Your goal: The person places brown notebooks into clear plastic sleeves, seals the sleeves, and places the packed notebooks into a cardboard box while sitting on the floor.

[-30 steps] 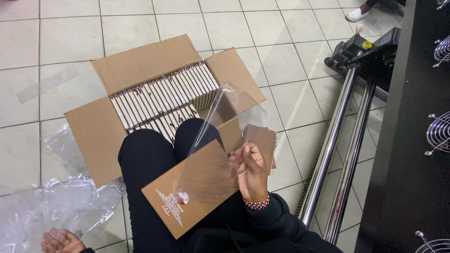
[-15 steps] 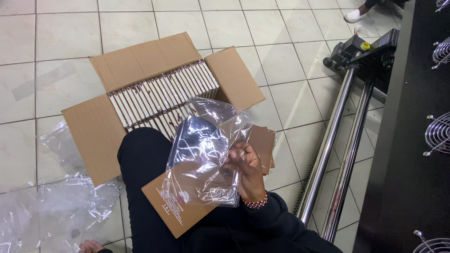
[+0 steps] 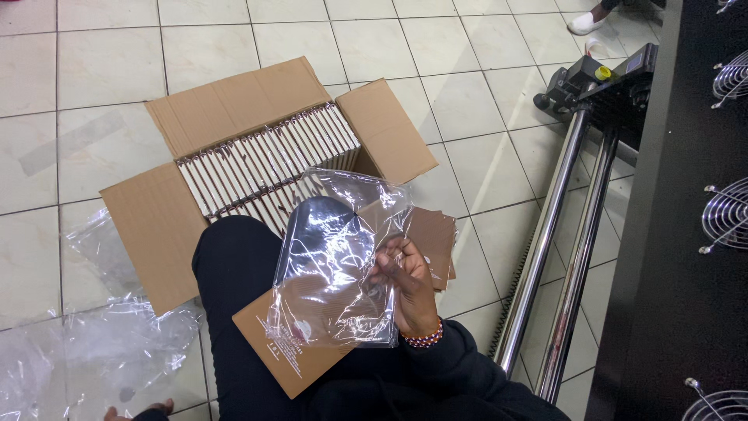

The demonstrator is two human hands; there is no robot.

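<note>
My right hand [image 3: 407,287] grips a crumpled clear plastic bag [image 3: 331,257] by its right edge, above my lap. Under the bag a flat brown cardboard package [image 3: 290,360] rests on my black trouser leg [image 3: 234,273]. More brown card pieces [image 3: 436,234] lie just behind the hand. Only the fingertips of my left hand [image 3: 144,408] show at the bottom edge, next to loose plastic on the floor. In front of my knee stands an open cardboard box [image 3: 226,109] filled with rows of thin flat packages [image 3: 265,160].
Empty clear plastic wrappers [image 3: 93,351] lie on the tiled floor at the left. Two steel rails [image 3: 561,226] run along the right beside a black shelf [image 3: 670,234] with wire fan guards [image 3: 725,218]. Another person's white shoe [image 3: 584,22] is at the top right.
The clear plastic went from a flat sheet over the brown package to a puffed, crumpled bag held in my right hand. My left hand has slid almost out of view.
</note>
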